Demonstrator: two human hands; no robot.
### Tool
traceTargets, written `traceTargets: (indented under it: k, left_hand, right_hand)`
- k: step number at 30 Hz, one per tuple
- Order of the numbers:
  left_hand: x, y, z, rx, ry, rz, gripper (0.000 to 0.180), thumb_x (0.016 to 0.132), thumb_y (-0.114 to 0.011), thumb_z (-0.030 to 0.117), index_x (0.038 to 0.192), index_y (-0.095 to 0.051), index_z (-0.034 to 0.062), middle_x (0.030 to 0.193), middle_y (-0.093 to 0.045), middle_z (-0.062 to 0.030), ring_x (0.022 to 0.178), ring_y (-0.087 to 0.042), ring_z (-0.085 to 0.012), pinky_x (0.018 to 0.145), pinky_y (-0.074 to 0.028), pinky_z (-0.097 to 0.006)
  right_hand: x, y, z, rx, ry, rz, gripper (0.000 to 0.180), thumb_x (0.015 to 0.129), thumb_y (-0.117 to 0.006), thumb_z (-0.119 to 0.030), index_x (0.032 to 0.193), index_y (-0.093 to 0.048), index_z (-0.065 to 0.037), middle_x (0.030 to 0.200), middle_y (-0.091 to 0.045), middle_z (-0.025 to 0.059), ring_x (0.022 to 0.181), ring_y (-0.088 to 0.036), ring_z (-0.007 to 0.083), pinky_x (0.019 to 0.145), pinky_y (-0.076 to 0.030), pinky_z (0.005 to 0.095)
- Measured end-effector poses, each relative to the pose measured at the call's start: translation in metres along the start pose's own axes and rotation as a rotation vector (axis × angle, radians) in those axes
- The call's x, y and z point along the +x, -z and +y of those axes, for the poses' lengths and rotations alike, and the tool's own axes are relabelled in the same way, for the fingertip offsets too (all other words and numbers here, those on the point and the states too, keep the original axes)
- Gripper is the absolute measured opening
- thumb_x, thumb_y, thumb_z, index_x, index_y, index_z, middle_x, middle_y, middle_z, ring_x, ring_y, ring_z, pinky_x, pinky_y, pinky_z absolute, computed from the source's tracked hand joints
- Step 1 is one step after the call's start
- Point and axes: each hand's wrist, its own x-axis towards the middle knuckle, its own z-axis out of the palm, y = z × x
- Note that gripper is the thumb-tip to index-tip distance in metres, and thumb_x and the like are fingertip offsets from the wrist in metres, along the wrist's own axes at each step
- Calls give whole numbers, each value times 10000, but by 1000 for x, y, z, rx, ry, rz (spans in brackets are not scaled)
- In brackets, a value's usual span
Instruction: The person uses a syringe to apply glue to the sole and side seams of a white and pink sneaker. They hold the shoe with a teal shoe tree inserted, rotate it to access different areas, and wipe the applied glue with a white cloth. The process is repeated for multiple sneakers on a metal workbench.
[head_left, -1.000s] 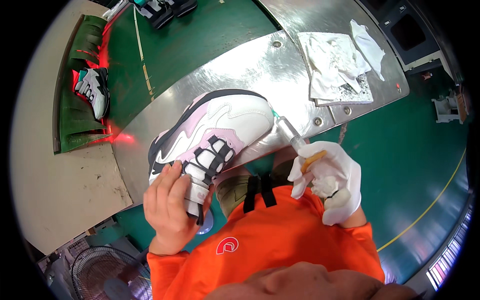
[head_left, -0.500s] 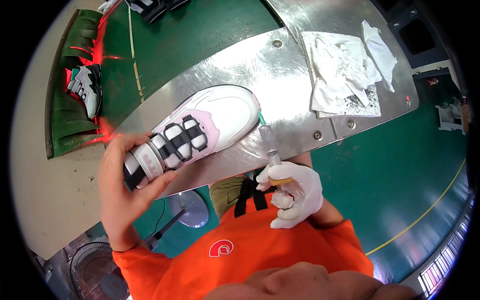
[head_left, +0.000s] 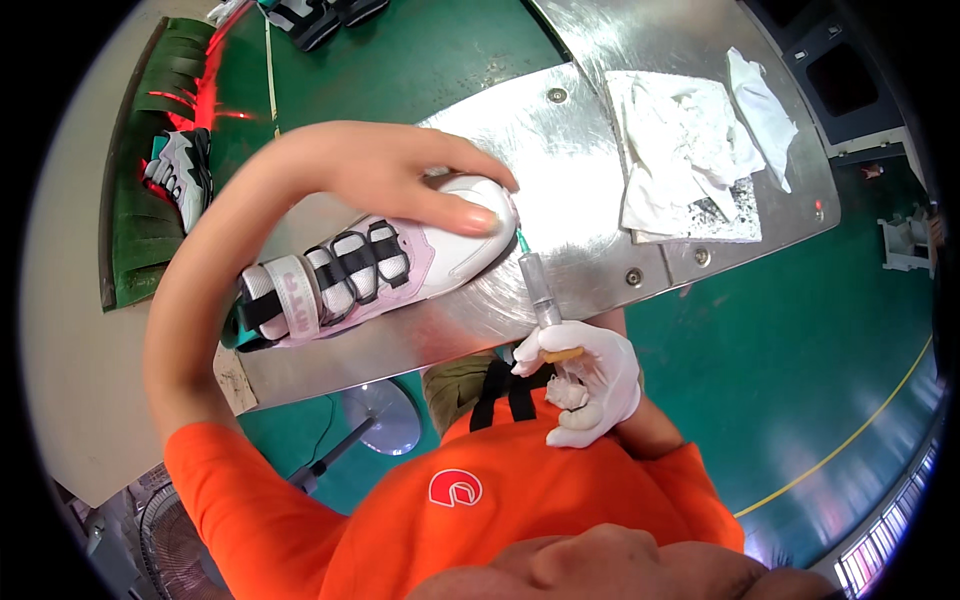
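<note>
Over the head camera, from my distant seat, I have the white-and-pink shoe (head_left: 370, 262) on a metal worktop (head_left: 570, 200), toe to the right. The bare left hand (head_left: 400, 180) grips its toe from the far side, thumb pressed on top and fingers arched toward the tip. Lower right, the gloved right hand (head_left: 600, 375) is curled around the rear of a clear syringe (head_left: 540, 285), whose green tip (head_left: 522, 241) meets the toe's edge; whether it touches, I cannot tell. A tan strip (head_left: 562, 355) crosses its fingers.

The left forearm (head_left: 255, 215) bends across my view beyond the heel, and its hand hides part of the toe. To the right I see crumpled white cloth (head_left: 680, 140) on a black-speckled pad (head_left: 740, 222), a smaller white cloth (head_left: 762, 115) just beside. At far left, another shoe (head_left: 182, 175) rests by a slit green curtain (head_left: 130, 240) in red light. A fan (head_left: 175, 540) stands lower left.

The worktop is scratched and shiny, with a curved edge and sunken bolts. The shoe's toe is smooth and rounded, its tongue ribbed mesh under dark straps; the syringe barrel is see-through, the glove thin and wrinkled.
</note>
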Motion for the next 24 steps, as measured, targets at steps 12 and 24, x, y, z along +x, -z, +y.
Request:
traceTargets:
  k: [12, 24]
  left_hand:
    - [-107, -7, 39, -318, -290, 551, 574, 727, -809, 358, 1097, -611, -34, 1039, -599, -96, 943, -581, -186, 824, -470, -301]
    - [-185, -45, -46, -545, -651, 1169, 569, 850, -730, 362, 1250, -569, -9, 1141, -645, -60, 1041, -610, -141, 913, -471, -280]
  right_hand:
    - [53, -27, -97, 134, 157, -333, 791, 480, -894, -23, 1185, -550, 76, 1055, -625, 127, 819, -629, 201, 755, -544, 314]
    - [123, -77, -73, 1, 267, -462, 948, 431, -919, -60, 1271, -499, 76, 1068, -632, 149, 934, -628, 192, 855, -511, 323]
